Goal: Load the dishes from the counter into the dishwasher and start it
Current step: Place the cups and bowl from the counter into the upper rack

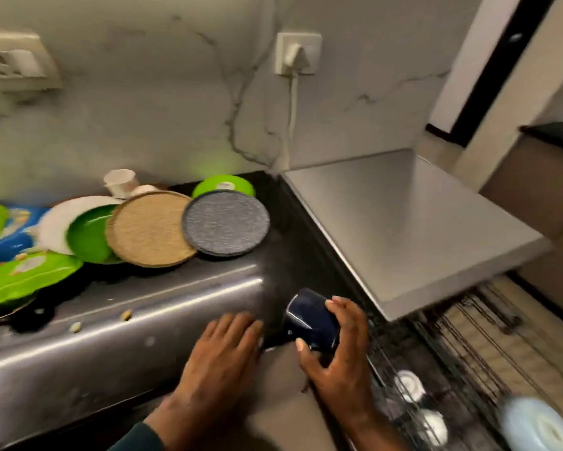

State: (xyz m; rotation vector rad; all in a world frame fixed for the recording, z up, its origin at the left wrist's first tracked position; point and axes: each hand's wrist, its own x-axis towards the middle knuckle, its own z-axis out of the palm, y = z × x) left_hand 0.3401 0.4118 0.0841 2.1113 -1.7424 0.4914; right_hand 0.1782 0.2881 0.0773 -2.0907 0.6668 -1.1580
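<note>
The steel dishwasher top [410, 229] fills your two o'clock, flush against the dark desk [293, 255]. Below it, at four to five o'clock, the wire rack [462, 369] is pulled out; it holds two small white pieces [408, 385] and, blurred at the corner, one pale blue dish [533, 424]. At ten o'clock the desk carries overlapping plates: one woven tan plate [150, 232], one grey plate [226, 222] lapping its right edge, one green plate [88, 236] tucked under its left, one white plate [59, 222] behind. One green bowl [223, 187] and one white cup [119, 182] sit at the wall. Your right hand [338, 362] has its fingers [341, 307] and thumb curled round one navy mug [309, 323], tilted, above the desk edge beside the rack. Your left hand [221, 356] lies flat, fingers straight, on the steel sink rim [111, 336].
</note>
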